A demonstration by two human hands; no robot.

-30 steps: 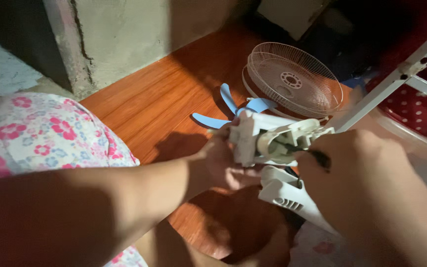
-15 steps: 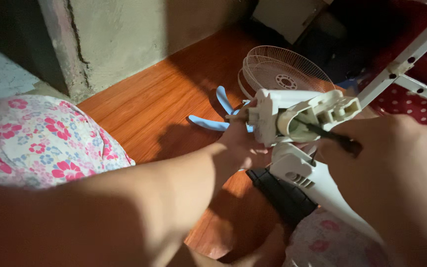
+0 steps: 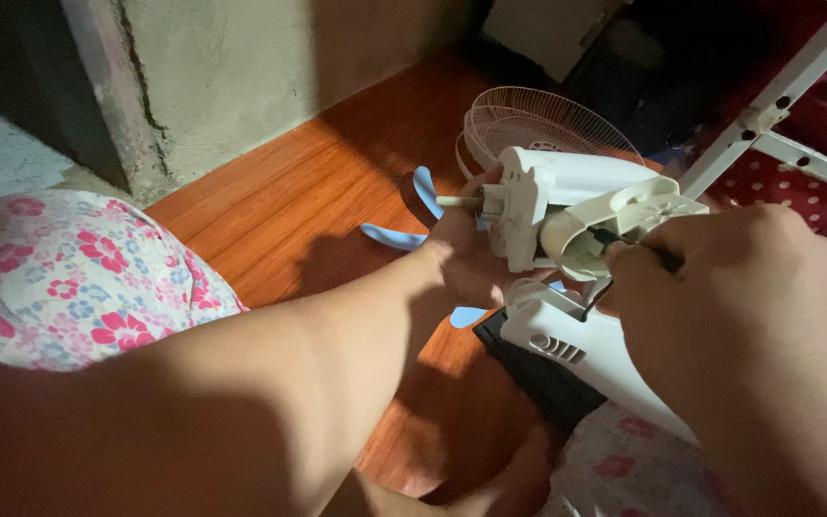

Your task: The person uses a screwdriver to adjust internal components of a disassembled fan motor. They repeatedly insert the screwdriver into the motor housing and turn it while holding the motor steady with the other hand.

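Note:
A white fan motor housing (image 3: 567, 206) with its bare metal shaft pointing left sits above the white fan neck (image 3: 586, 349). My left hand (image 3: 471, 258) grips the housing from the front, near the shaft. My right hand (image 3: 739, 316) is closed around a dark-handled tool, apparently a screwdriver (image 3: 634, 247), whose tip goes into the back of the housing. A blue fan blade (image 3: 413, 225) lies on the wooden floor behind my left hand, partly hidden by it.
A white wire fan guard (image 3: 538, 120) lies on the wooden floor (image 3: 289, 211) beyond the motor. A rough concrete wall (image 3: 241, 67) stands at the back left. A white frame with red dotted fabric (image 3: 796, 182) is at right. My flowered clothing (image 3: 78, 278) covers my knee at left.
The motor housing has been lifted and tilted, so more of its back faces me. My right hand with the tool has come closer to it. The view has shifted slightly.

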